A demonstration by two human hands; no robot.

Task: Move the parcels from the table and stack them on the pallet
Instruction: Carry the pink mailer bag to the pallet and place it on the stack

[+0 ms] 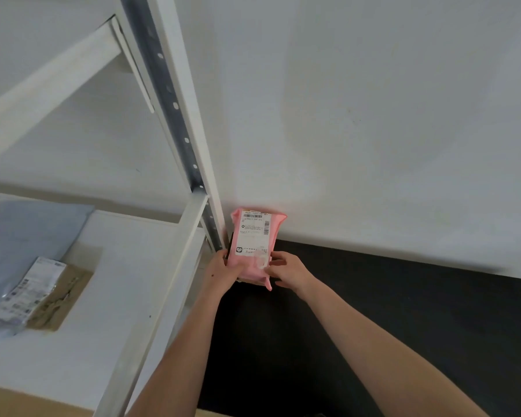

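A pink soft parcel (254, 236) with a white shipping label stands upright against the white wall, at the back left corner of a black flat surface (388, 311). My left hand (224, 267) grips its lower left edge. My right hand (286, 270) holds its lower right corner, fingers pinched on the plastic. On the white shelf to the left lie a grey mailer bag (21, 236) and a brown parcel (62, 299) with a white label (30, 291) across it.
A white metal rack (190, 139) with a perforated upright stands just left of the pink parcel, and its shelf rim (175, 284) runs along my left forearm. The white wall (373, 130) is directly behind. A cardboard edge (18, 401) shows at bottom left.
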